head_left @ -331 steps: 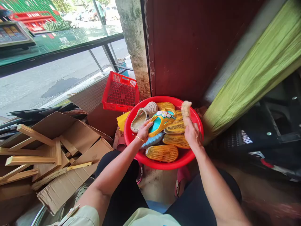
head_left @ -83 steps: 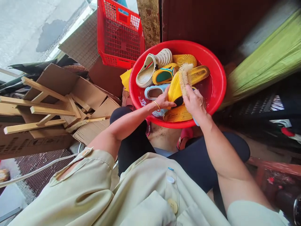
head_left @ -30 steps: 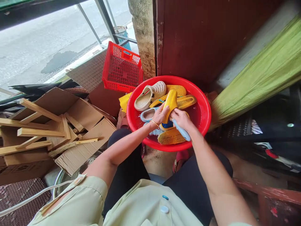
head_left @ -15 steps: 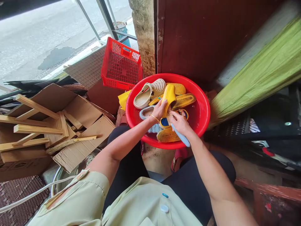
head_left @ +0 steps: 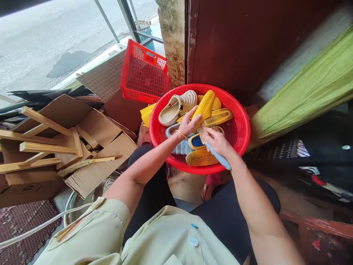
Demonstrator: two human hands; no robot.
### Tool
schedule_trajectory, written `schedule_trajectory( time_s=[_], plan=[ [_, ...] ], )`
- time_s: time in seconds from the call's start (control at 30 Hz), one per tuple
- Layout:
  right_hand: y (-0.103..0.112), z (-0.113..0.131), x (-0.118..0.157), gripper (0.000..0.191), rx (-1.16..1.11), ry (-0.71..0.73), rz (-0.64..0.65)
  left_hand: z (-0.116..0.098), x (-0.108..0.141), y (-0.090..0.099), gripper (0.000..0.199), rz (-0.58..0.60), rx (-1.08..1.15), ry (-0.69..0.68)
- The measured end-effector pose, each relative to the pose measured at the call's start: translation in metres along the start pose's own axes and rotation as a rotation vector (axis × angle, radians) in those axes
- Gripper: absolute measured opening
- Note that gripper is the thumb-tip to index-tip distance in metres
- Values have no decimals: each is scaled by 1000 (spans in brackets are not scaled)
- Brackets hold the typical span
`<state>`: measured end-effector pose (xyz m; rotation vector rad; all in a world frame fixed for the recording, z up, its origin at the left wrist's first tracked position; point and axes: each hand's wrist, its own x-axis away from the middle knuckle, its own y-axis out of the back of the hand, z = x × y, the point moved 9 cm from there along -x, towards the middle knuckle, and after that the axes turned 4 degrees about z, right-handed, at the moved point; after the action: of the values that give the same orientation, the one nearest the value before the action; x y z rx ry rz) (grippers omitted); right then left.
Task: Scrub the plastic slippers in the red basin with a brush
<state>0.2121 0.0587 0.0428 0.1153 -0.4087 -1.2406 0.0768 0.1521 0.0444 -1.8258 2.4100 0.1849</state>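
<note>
My left hand (head_left: 190, 123) is closed round a yellow slipper (head_left: 206, 105), held tilted above a red basin (head_left: 245, 147). In my right hand (head_left: 217, 141) is a scrubbing brush (head_left: 220, 156) with a light blue handle; its bristles are up against the near end of the slipper. Beneath my hands, the basin holds some water and several other shoes: a cream clog (head_left: 169, 112) at the back left, a light blue shoe (head_left: 182, 147) at the left, and yellow slippers with patterned soles, one (head_left: 201, 157) at the front.
A red plastic crate (head_left: 146, 77) stands behind the basin at the left. Cardboard (head_left: 96, 165) and an upturned wooden stool (head_left: 68, 147) lie on my left. Green cloth (head_left: 300, 88) hangs at the right, beside a dark red door (head_left: 234, 44).
The yellow slipper has tilted, its far end swinging to the right. My right hand and the brush have stayed close against it. The whole view has shifted slightly.
</note>
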Motion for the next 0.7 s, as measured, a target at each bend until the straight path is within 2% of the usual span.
schedule_trajectory(
  time_s=[0.13,0.23,0.3,0.4,0.53,0.7],
  plan=[
    [8,-5,21,58,221,-19,11,-28,5,8,77,22,-352,-221],
    [24,-8,39,51,406,4,-81,-53,13,13,88,-9,-518,-376],
    [35,-10,47,50,441,-2,-151,-64,15,18,99,-68,-550,-432],
    [46,-12,51,58,312,-50,-228,-68,13,19,112,-88,-458,-419],
    [44,9,49,67,105,27,-264,-69,15,7,115,-31,-347,-450],
    [33,18,43,67,-57,44,-244,-70,19,-4,109,20,-525,-560]
  ],
)
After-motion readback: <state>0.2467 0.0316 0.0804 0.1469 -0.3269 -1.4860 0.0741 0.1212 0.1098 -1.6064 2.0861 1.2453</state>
